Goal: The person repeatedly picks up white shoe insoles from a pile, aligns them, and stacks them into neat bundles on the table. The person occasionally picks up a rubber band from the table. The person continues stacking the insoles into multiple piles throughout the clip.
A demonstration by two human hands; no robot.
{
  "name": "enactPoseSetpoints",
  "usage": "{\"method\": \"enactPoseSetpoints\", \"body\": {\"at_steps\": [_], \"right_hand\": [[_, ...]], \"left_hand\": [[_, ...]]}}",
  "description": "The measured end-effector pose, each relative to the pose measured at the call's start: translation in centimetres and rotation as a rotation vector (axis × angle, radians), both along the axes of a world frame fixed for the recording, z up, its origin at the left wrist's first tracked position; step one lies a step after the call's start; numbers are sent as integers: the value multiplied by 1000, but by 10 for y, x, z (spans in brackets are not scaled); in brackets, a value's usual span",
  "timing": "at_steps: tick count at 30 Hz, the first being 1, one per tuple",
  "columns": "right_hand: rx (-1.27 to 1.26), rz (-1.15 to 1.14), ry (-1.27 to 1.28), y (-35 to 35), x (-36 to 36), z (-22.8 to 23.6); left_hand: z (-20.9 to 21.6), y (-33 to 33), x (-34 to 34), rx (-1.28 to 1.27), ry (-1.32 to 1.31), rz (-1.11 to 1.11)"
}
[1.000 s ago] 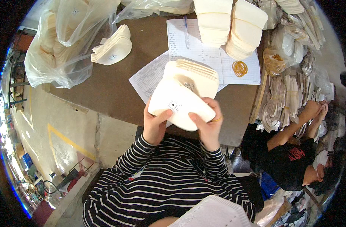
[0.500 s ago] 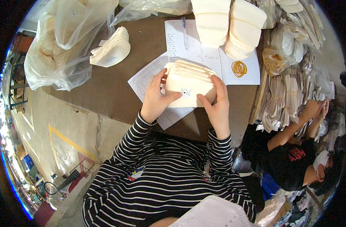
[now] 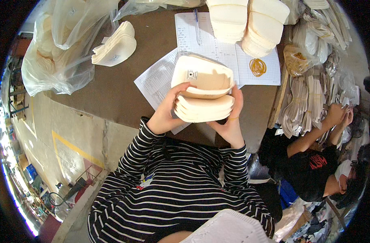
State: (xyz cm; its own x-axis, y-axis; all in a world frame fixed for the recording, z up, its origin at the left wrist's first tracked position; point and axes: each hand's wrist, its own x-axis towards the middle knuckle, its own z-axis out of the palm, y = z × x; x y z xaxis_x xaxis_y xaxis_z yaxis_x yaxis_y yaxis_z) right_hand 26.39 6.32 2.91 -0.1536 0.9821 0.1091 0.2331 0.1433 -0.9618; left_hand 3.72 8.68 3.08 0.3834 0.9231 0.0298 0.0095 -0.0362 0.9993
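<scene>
Between my two hands is a stack of thin cream pieces [image 3: 203, 108] with rounded corners; their material I cannot tell. The pieces are bent, and a gap parts the far ones from the near ones. A small printed label [image 3: 191, 75] shows on the farthest piece. My left hand [image 3: 164, 112] grips the left edge, fingers in the gap and thumb at the near side. My right hand [image 3: 232, 123] closes round the right edge, fingers up along it and thumb below. Beyond the stack, an open squared notebook [image 3: 185, 34] and a printed sheet [image 3: 154, 79] lie on the brown table.
A pen [image 3: 196, 26] and yellow rubber bands [image 3: 258, 67] lie on the notebook, beside tall cream stacks [image 3: 229, 30]. A smaller cream bundle [image 3: 116, 46] sits left, near a clear plastic bag [image 3: 51, 65]. Rightward, a co-worker's hands [image 3: 341, 115] handle pieces beside banded bundles [image 3: 300, 101].
The stack has been bent and parted; its near pieces now fold toward me, and the label sits farther away. My left fingers have moved into the gap. Both hands still hold the stack.
</scene>
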Motion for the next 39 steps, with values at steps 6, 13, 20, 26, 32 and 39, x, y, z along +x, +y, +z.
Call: {"method": "enactPoseSetpoints", "body": {"at_steps": [6,13,20,26,32,39], "right_hand": [[34,50,-121,-4,12,-5],[68,91,-17,4,23,-5],[37,240,-189,6,22,20],[88,206,-274,-1,13,11],[173,134,-182,-3,0,1],[121,-166,-323,5,-11,4]], "left_hand": [[-3,-5,-18,15,121,71],[-5,-14,-22,68,41,186],[-8,-13,-25,53,156,120],[-14,-21,-14,45,112,183],[-8,-29,-5,95,145,181],[-21,-27,-5,139,119,514]]}}
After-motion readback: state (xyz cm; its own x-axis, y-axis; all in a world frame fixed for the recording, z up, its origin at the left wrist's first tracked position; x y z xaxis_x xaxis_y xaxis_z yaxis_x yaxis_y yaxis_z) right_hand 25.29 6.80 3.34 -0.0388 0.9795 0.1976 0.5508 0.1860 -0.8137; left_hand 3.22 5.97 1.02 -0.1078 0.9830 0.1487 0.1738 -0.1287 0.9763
